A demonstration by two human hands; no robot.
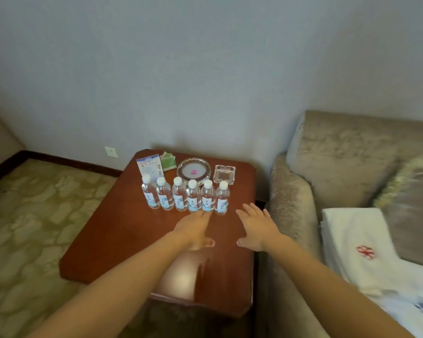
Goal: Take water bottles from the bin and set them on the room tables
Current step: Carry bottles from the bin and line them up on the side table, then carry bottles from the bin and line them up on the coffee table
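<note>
Several small clear water bottles (186, 197) with white caps and pale labels stand upright in a row across the far half of a red-brown wooden table (122, 240). My left hand (194, 230) hovers flat just in front of the row, fingertips close to the base of the bottles right of centre, holding nothing. Slightly right of it, my right hand (254, 226) is also empty, fingers spread, just short of the rightmost bottle (222, 198). No bin is in view.
Behind the bottles lie a round glass dish (193, 170), a square glass ashtray (224, 174), a printed card (150, 167) and a green packet (169, 161). A beige armchair (340, 167) with folded white towels (357, 247) stands right of the table. Patterned carpet (34, 228) lies left.
</note>
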